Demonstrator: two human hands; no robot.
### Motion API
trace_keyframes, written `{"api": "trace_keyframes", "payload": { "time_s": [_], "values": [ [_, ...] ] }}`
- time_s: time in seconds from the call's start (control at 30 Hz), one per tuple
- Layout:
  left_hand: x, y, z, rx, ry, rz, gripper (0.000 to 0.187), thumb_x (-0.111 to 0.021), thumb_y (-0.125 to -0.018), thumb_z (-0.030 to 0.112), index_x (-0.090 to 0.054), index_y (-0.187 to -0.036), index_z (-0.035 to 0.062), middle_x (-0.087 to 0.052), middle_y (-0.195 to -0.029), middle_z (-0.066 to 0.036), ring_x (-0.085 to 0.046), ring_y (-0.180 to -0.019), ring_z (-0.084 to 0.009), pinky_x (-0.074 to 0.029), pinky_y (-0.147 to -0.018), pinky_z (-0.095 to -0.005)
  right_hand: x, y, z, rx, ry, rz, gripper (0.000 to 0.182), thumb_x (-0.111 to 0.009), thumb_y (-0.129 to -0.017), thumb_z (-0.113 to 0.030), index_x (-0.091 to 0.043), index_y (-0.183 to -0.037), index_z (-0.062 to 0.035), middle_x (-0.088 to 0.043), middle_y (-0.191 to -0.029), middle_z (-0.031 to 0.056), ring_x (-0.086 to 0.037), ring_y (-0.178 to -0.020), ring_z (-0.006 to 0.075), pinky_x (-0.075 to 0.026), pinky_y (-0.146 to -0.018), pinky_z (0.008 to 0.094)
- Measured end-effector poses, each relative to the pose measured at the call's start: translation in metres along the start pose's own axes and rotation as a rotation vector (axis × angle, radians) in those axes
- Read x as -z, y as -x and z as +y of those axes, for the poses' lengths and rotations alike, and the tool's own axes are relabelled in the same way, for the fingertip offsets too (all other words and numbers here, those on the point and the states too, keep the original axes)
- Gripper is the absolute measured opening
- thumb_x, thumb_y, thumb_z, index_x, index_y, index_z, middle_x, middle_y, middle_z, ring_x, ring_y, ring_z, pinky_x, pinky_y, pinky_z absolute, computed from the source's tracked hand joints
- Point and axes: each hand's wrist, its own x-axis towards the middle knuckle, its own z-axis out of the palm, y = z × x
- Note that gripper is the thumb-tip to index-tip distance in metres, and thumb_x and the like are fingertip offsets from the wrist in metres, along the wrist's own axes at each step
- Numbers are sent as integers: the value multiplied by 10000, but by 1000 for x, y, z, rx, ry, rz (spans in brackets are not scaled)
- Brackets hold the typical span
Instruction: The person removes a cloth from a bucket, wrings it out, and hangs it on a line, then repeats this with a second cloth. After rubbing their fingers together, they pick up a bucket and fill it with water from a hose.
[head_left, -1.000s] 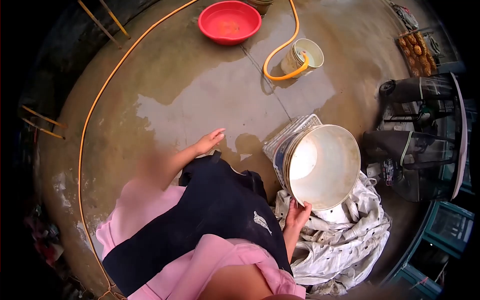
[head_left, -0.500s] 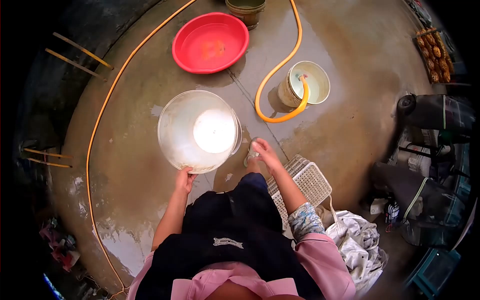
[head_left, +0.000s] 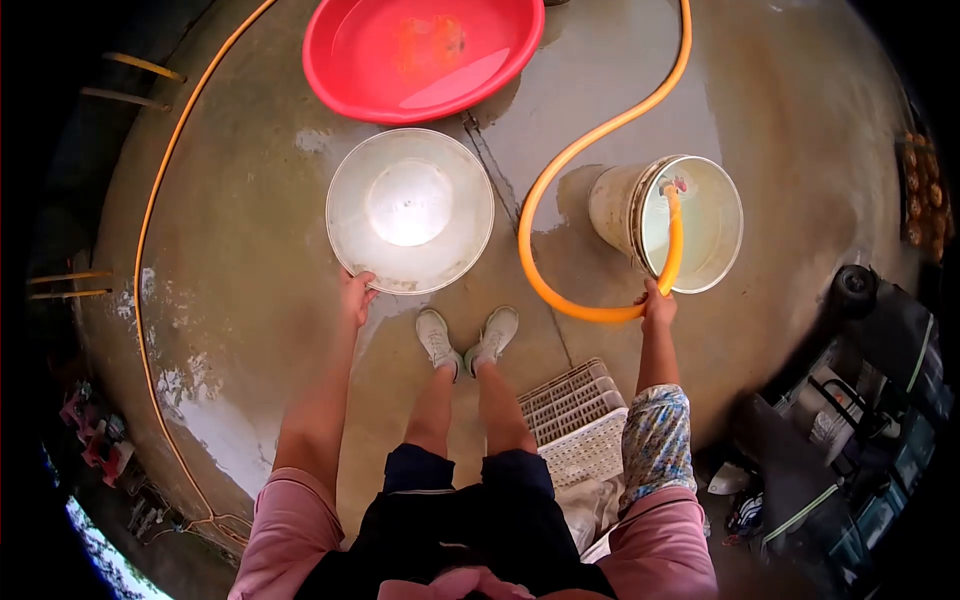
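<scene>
My left hand (head_left: 358, 298) grips the near rim of a round whitish bucket (head_left: 410, 212), whose open mouth faces up toward me. Over on the right, my right hand (head_left: 656, 303) is closed around a thick orange hose (head_left: 590, 308) at the near edge of a second bucket (head_left: 615, 210). That bucket holds pale liquid, and the hose end hangs inside it. Beyond the whitish bucket sits a large red basin (head_left: 350, 80) with water and something orange in it.
White plastic baskets (head_left: 575, 420) are stacked right of my legs. A thinner orange hose (head_left: 150, 220) runs along the left. Dark machinery (head_left: 790, 470) stands at the right, and poles (head_left: 75, 276) stick out at the left. The concrete floor (head_left: 250, 180) is partly wet.
My right hand has moved right and closed on the orange hose. The whitish bucket now faces me more squarely. My view has shifted, and both shoes now show side by side.
</scene>
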Motion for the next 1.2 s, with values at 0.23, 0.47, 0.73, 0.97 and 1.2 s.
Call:
{"api": "trace_keyframes", "payload": {
  "time_s": [0.23, 0.47, 0.73, 0.97, 1.2],
  "values": [
    [8, -21, 0, -374, -152, 245, 613, -548, -783, -29, -339, -1348, 87, -458, -1291, -120, -491, -1133, -259, -440, -900, -379, 21, 164, -22, 247, 23, 122, 190, -645, -788, -125, -491, -826, -19, -527, -640, 30, -523, -486, 115, -443, -475, 250],
    [-105, 184, 18, -410, -234, -494, 309, -577, -903, 126, -528, -1194, 35, -568, -1156, -36, -542, -996, -117, -432, -873, -247, 61, 298, -60, 536, 529, 136, 218, -681, -766, -156, -522, -796, -10, -552, -651, 79, -532, -551, 150, -473, -565, 322],
    [-164, 241, 56, 143, 445, -655, 611, -477, -928, 468, -303, -1389, 107, -443, -1315, -72, -443, -1198, -193, -366, -1006, -384, 24, 301, -123, 815, 1187, -367, 297, -689, -725, -229, -519, -906, -66, -620, -689, 165, -617, -631, 365, -496, -579, 433],
    [-152, 130, 112, 177, 359, -537, 395, -612, -876, 384, -493, -1145, 121, -564, -1073, -42, -567, -966, -188, -476, -869, -408, -83, 303, -140, 985, 1245, -538, 342, -720, -711, -237, -478, -890, -74, -606, -684, 134, -627, -630, 329, -497, -558, 431],
    [-152, 198, 80, 319, 559, -310, 281, -597, -892, 361, -432, -1015, 171, -469, -804, 2, -497, -587, -141, -463, -538, -319, -14, 330, -84, 1001, 1066, -586, 317, -731, -679, -207, -582, -929, -79, -625, -718, 106, -634, -635, 292, -512, -559, 387]
  ]
}}
